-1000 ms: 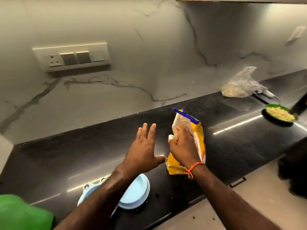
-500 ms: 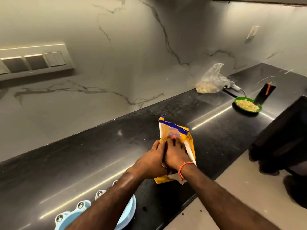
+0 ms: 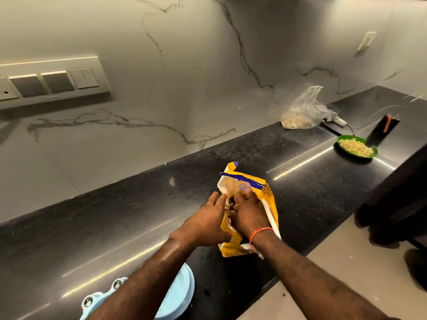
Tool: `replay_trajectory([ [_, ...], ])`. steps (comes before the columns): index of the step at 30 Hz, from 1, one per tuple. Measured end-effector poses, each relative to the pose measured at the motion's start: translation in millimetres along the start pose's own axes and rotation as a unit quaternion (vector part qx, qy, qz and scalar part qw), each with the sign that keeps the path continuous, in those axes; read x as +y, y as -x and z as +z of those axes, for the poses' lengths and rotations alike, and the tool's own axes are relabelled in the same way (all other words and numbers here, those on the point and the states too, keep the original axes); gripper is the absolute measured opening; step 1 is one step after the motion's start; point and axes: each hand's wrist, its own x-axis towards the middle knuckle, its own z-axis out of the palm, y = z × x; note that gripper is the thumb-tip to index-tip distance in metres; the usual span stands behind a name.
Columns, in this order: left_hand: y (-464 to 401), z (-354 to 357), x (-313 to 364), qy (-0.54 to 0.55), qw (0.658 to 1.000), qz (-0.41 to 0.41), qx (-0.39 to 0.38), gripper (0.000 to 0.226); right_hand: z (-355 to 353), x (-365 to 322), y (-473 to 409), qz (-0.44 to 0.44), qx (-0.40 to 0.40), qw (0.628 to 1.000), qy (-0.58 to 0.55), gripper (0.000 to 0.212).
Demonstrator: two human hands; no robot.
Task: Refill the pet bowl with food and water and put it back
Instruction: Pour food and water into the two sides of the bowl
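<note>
Two hands: left (image 3: 208, 218), right (image 3: 248, 213). One yellow food bag (image 3: 258, 188) at the tabletop's (image 3: 115, 227) centre. One blue pet bowl (image 3: 178, 294) at six o'clock. One clear plastic bag (image 3: 305, 109), one green plate (image 3: 355, 147) and one dark bottle (image 3: 382, 130) at two o'clock. One switch panel (image 3: 53, 82) at ten o'clock.

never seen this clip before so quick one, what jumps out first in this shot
The eye lands on the yellow food bag in the middle of the black counter, with the left hand and right hand gripping its open top. Far right sits a green plate of pale food, with a clear plastic bag against the marble wall behind it. At the bottom edge, a light blue pet bowl peeks out under the left forearm.
</note>
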Motion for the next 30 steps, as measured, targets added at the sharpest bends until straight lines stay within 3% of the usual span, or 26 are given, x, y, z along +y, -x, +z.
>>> replay_trajectory([
  [12, 7, -2, 11, 0.002, 1.0, 0.016, 0.024, 0.11, -16, 0, -6, 0.007, 0.002, 0.999, -0.037, 0.031],
  [17, 10, -1, 17, 0.007, 0.999, 0.025, 0.036, 0.108, -23, 2, -11, 0.027, 0.021, 0.995, -0.091, 0.013],
  [21, 12, -1, 18, 0.027, 0.998, 0.027, 0.047, 0.105, -29, 5, -13, 0.051, 0.053, 0.985, -0.157, 0.021],
  [25, 17, -2, 19, 0.047, 0.997, 0.029, 0.055, 0.1, -37, 3, -12, 0.099, 0.053, 0.959, -0.262, 0.024],
  [30, 26, -9, 13, 0.081, 0.994, 0.02, 0.065, 0.095, -49, -7, -3, 0.168, 0.022, 0.883, -0.437, 0.022],
])
